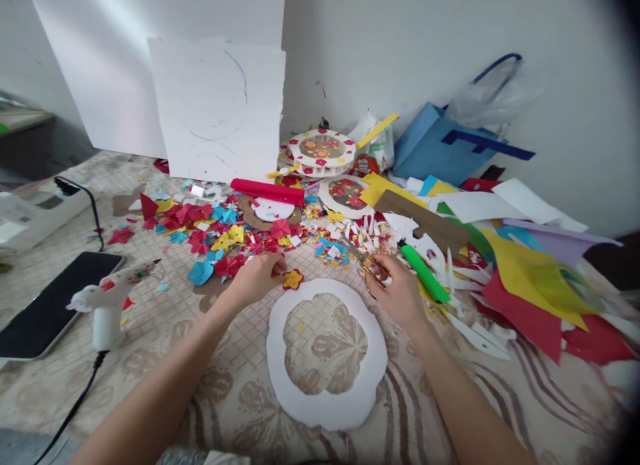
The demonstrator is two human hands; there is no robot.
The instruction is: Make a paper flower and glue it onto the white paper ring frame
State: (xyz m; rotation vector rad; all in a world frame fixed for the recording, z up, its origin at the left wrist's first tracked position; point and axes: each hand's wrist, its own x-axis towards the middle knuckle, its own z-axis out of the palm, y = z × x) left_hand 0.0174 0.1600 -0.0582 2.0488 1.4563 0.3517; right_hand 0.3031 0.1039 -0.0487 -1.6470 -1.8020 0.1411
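Head view, far left: a dark-screened device (60, 298) lies flat, and beside it a white glue gun (107, 305) points its nozzle off to the right, perhaps to keep the tip away from my arm.
Behind: a white board (215, 111) with drawn arcs leans upright, probably to save room.
Loose blossoms: red, blue and yellow paper flowers (230, 237) lie heaped beyond my left hand (260, 277), seemingly within easy reach.
Left hand: its fingers curl inward, tips close together, right beside a red-and-yellow flower (293, 279); I cannot tell whether they pinch it.
Flower: it lies at the upper left edge of the white ring, perhaps set there to sit on the rim.
White ring: this cutout (276, 345) lies flat between my forearms on the patterned surface (240, 378), its scalloped opening showing the cloth; being central, it seems placed for both hands.
Right hand: mine (400, 288) closes around the handles of gold scissors (367, 259), blades angled forward and left, which looks like a way of keeping them clear of the ring.
Right side: a green roll (425, 273) lies just beyond that hand, and yellow sheets (530, 271) pile farther out, apparently pushed aside for space.
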